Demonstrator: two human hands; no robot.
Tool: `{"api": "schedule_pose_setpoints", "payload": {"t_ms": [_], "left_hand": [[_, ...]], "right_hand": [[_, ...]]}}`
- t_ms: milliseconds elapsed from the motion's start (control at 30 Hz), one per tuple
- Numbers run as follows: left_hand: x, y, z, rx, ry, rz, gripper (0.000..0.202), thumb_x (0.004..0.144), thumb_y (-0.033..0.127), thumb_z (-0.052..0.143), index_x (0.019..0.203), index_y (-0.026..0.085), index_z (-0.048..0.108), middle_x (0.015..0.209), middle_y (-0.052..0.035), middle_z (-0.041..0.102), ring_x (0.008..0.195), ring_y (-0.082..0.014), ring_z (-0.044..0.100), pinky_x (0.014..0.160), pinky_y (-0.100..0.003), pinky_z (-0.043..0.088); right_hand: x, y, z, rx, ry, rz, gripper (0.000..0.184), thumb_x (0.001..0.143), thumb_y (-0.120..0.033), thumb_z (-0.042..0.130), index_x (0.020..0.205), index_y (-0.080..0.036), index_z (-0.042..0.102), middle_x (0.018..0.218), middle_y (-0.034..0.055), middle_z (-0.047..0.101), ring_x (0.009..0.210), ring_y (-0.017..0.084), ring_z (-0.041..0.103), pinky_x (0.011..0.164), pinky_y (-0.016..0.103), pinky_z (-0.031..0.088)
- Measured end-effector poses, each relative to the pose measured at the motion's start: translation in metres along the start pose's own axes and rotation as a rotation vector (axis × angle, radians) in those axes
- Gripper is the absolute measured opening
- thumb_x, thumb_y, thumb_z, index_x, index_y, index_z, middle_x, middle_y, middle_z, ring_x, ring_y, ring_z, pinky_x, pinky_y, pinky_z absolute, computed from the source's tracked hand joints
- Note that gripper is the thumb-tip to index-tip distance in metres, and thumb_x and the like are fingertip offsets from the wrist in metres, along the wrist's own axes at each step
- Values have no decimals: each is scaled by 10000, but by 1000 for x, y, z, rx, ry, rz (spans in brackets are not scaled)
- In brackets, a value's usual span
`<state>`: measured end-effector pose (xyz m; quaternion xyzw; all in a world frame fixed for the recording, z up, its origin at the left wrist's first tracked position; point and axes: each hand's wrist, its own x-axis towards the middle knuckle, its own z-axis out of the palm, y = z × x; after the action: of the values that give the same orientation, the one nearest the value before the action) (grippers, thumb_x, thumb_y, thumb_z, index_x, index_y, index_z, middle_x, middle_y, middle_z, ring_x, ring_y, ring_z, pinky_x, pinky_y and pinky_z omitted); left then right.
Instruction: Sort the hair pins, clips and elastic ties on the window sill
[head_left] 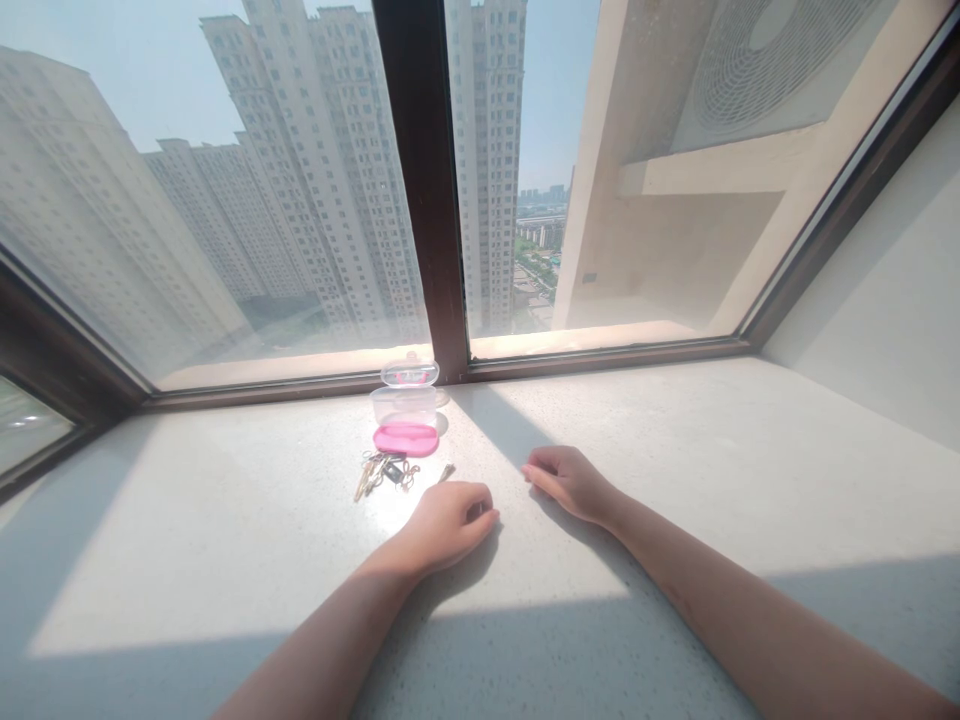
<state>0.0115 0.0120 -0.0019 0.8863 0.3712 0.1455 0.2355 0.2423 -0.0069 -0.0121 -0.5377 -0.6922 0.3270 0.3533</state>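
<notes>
My left hand (454, 522) rests on the white speckled sill, its fingers curled in and the thumb close to them. Nothing shows in it. To its right, my right hand (566, 482) is also loosely closed on the sill, with nothing visible between thumb and fingers. A small bunch of keys (371, 476) with a dark tag (393, 473) lies beyond my left hand, to its left. Just past the knuckles is a small thin item (447, 472), too small to name. Behind the keys stands a clear plastic case (405, 405) with an open clear lid (409, 374) and a pink part (406, 440) in front.
The stone sill (712, 450) spreads under both arms, with sunlit and shaded patches. A dark window frame (439, 200) rises behind the case. Tall buildings (315, 150) and an air-conditioner unit (772, 70) are outside the glass. A white wall (885, 270) borders the right side.
</notes>
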Motion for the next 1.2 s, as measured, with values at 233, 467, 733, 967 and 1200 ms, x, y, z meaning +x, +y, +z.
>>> {"api": "schedule_pose_setpoints", "payload": {"t_ms": [233, 467, 733, 967, 1200], "left_hand": [[-1, 3, -1, 1, 0, -8, 182, 842, 296, 501, 736, 194, 608, 668, 13, 614, 630, -137, 511, 612, -241, 340], [-1, 2, -2, 6, 2, 6, 188, 853, 304, 499, 738, 198, 604, 663, 18, 615, 620, -130, 512, 609, -237, 340], [0, 3, -2, 5, 1, -3, 191, 848, 295, 491, 729, 196, 603, 660, 14, 613, 618, -132, 509, 621, -241, 346], [0, 6, -3, 4, -6, -19, 191, 840, 296, 492, 739, 196, 619, 674, 7, 622, 633, -143, 515, 653, -252, 365], [-1, 6, -4, 12, -1, -15, 187, 843, 290, 496, 742, 195, 622, 673, 6, 624, 632, -142, 517, 635, -248, 357]], "right_hand": [[0, 0, 0, -13, 6, -2, 304, 887, -310, 498, 612, -181, 513, 549, -11, 562, 574, 146, 590, 559, 240, 384], [-1, -1, 0, -14, 14, 3, 307, 884, -316, 504, 610, -179, 520, 541, -15, 560, 560, 142, 584, 551, 238, 381], [-1, -1, 0, -12, 7, 2, 306, 890, -320, 498, 620, -178, 525, 553, -11, 573, 569, 143, 592, 557, 237, 386], [-1, 0, 0, -5, -3, 5, 309, 893, -327, 490, 622, -181, 518, 561, -8, 578, 567, 146, 591, 556, 243, 386], [0, 0, 0, -14, -2, -5, 305, 891, -325, 488, 623, -183, 516, 555, -9, 571, 569, 146, 584, 560, 247, 385]]}}
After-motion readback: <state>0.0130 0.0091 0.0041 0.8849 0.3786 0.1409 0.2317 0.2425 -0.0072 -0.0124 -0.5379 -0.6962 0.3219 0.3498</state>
